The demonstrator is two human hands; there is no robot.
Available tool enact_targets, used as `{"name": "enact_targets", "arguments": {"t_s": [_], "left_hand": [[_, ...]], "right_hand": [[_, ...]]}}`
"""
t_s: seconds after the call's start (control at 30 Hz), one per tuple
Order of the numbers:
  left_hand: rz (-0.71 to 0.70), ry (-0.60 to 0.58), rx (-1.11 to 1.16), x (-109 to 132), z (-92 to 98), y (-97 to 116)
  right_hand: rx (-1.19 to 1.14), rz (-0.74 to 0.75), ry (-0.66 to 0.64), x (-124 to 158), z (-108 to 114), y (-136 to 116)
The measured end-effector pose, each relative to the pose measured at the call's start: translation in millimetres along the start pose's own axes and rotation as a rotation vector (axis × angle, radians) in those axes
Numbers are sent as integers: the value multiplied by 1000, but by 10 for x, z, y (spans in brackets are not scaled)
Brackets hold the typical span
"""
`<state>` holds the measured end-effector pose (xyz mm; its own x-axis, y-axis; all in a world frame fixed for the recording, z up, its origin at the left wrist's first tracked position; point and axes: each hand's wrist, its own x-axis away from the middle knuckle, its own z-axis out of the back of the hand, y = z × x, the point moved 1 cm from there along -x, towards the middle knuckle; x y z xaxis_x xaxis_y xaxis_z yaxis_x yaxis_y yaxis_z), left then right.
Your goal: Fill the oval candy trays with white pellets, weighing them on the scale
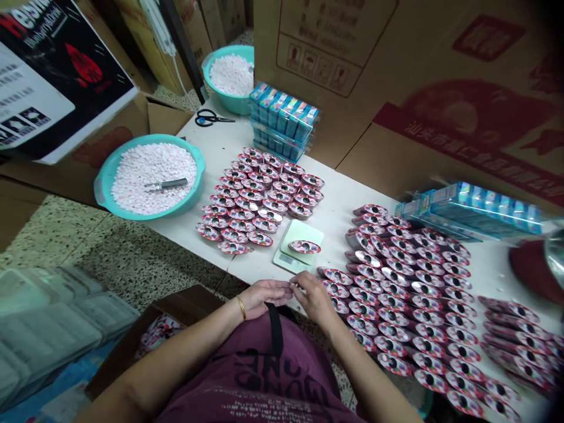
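My left hand is palm up in front of my waist, its fingers stretched out. My right hand meets it at the fingertips, with thumb and fingers pinched together; anything between them is too small to make out. Just beyond both hands sits a small pale green scale at the table's near edge. One oval-topped pack in red and white print stands on it. Rows of matching packs stand left of the scale, and a larger group stands to its right.
A turquoise basin of small white pieces, with a grey-handled scoop in it, is at the left. Behind are another basin, scissors and blue boxed packs. Large cartons line the back; an open carton is below.
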<state>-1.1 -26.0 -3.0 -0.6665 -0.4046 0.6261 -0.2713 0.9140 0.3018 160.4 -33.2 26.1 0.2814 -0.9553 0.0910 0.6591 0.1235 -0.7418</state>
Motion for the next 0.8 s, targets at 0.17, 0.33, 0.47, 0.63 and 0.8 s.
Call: {"name": "enact_targets", "arguments": {"t_s": [0.17, 0.33, 0.47, 0.63, 0.8], "left_hand": [[31, 92, -15, -11, 55, 20], [-2, 144, -15, 26, 139, -10], [-51, 345, -185, -90, 334, -13], [-193, 534, -784, -447, 516, 225], [-262, 578, -1345, -682, 440, 460]], "right_hand": [[84, -23, 209, -311, 266, 233], [243, -20, 276, -496, 344, 508], [359, -18, 177, -546, 382, 658], [405, -77, 72, -565, 461, 708], [394, -72, 3, -522, 465, 705]]}}
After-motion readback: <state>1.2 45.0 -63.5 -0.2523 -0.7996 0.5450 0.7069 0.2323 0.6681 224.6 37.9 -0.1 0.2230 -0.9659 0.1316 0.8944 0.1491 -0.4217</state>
